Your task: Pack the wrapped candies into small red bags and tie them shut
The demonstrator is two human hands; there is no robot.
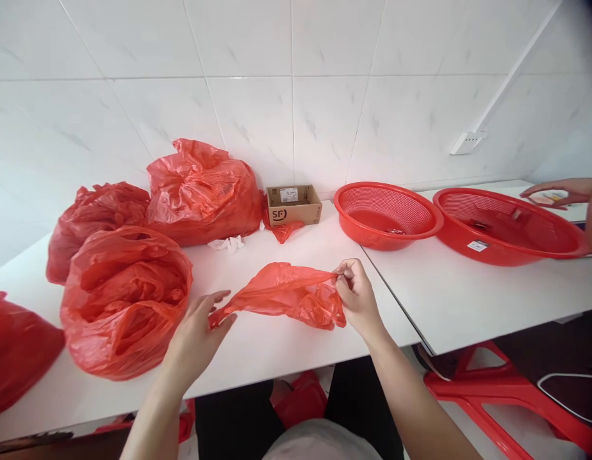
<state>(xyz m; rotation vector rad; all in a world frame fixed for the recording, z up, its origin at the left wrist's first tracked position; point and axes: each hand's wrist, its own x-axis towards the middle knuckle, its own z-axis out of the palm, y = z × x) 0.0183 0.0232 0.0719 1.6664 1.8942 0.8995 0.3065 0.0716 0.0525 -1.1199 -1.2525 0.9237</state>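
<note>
An empty red plastic bag (288, 295) is stretched flat just above the white table (286, 345) between my two hands. My left hand (200, 332) pinches its left tip between thumb and fingers. My right hand (356, 295) is closed in a pinch on the bag's right edge, near the table's right side.
Stuffed red bags stand at the left: one open (126, 300), one behind it (97, 220), a big one (204, 191), another at the frame edge (15, 348). A small cardboard box (294, 206), two red colander baskets (386, 214) (509, 227), another person's hand (561, 190), red stools (497, 390) below.
</note>
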